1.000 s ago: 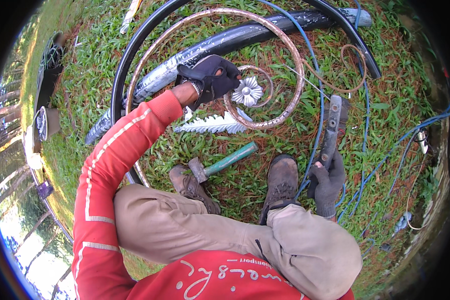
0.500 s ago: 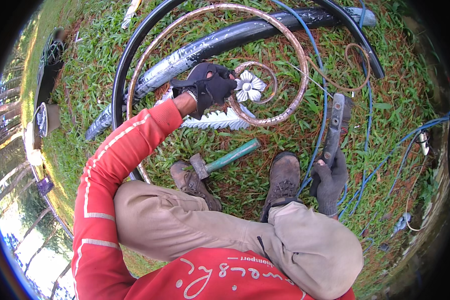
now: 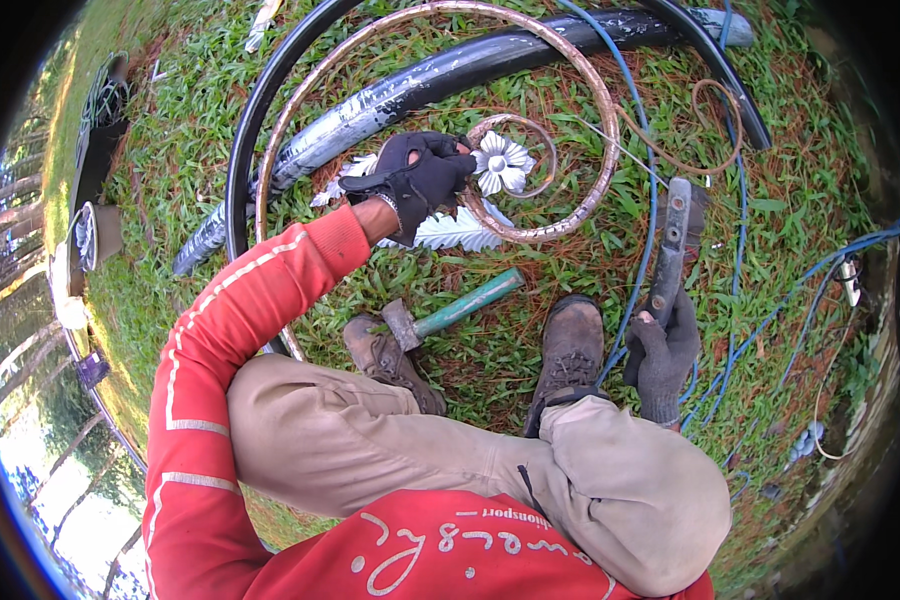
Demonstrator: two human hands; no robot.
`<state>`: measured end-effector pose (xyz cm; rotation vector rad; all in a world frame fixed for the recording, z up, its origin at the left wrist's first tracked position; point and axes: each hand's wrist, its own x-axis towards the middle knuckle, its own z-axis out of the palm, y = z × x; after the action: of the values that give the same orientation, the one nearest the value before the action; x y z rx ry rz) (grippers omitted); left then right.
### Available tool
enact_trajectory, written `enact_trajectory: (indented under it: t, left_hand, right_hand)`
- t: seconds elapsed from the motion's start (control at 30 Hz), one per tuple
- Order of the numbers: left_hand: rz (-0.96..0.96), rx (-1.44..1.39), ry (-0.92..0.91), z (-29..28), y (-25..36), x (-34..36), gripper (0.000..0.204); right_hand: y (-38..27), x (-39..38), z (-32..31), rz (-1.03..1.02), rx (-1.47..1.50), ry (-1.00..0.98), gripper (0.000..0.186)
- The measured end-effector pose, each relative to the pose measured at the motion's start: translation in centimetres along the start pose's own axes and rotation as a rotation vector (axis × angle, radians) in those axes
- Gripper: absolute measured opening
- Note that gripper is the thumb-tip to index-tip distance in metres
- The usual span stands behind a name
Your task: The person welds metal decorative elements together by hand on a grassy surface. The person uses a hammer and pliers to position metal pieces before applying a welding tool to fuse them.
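My left hand (image 3: 420, 185), in a black glove, is closed with its fingertips on the edge of a silver metal flower (image 3: 501, 163). The flower sits against the inner curl of a rusty metal scroll (image 3: 610, 130). Under and beside this hand lies a white leaf-shaped ornament (image 3: 455, 231), partly hidden. My right hand (image 3: 663, 355), in a grey glove, is wrapped round a grey welding electrode holder (image 3: 672, 240) with bolts along it. A thin welding electrode (image 3: 625, 150) slants from its far end toward the scroll, its tip apart from the flower.
A green-handled hammer (image 3: 465, 305) lies by my left boot (image 3: 390, 365). Behind the scroll are a thick black-and-silver pipe (image 3: 420, 90) and a curved black tube (image 3: 240, 170). Blue hoses (image 3: 740, 240) and a brown cable loop (image 3: 705, 170) run over the grass at the right.
My left hand has shifted slightly right at the flower, which appears turned a little. The right hand keeps its hold, and the electrode stays near the scroll.
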<state>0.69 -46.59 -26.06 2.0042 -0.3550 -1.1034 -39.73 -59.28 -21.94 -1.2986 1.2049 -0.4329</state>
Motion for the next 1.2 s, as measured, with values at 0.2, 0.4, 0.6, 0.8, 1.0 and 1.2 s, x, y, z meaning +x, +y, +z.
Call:
enact_trajectory:
  t: [0.2, 0.4, 0.6, 0.8, 1.0, 1.2]
  left_hand:
    - [-0.003, -0.012, -0.028, -0.1, 0.5, -0.1, 0.022]
    - [-0.024, -0.001, -0.023, -0.5, 0.4, -0.1, 0.022]
    - [-0.058, -0.144, -0.058, -0.3, -0.5, 1.0, 0.021]
    - [-0.095, -0.152, -0.092, -0.4, -0.3, 1.1, 0.021]
    - [-0.065, -0.080, -0.045, -0.1, -0.8, 1.3, 0.018]
    - [-0.075, -0.078, -0.037, 0.0, 0.7, 0.5, 0.017]
  right_hand:
    - [0.0, -0.5, -0.6, -0.089, -0.070, -0.034, 0.060]
    - [0.1, -1.7, -1.4, -0.133, -0.249, -0.025, 0.065]
    - [0.4, -2.7, -2.8, -0.207, -0.355, -0.023, 0.068]
    - [1.5, -2.7, -3.2, -0.270, -0.430, -0.055, 0.067]
    - [2.1, -2.4, -3.3, -0.184, -0.345, -0.065, 0.073]
    - [1.2, -2.5, -2.5, -0.117, -0.299, -0.054, 0.073]
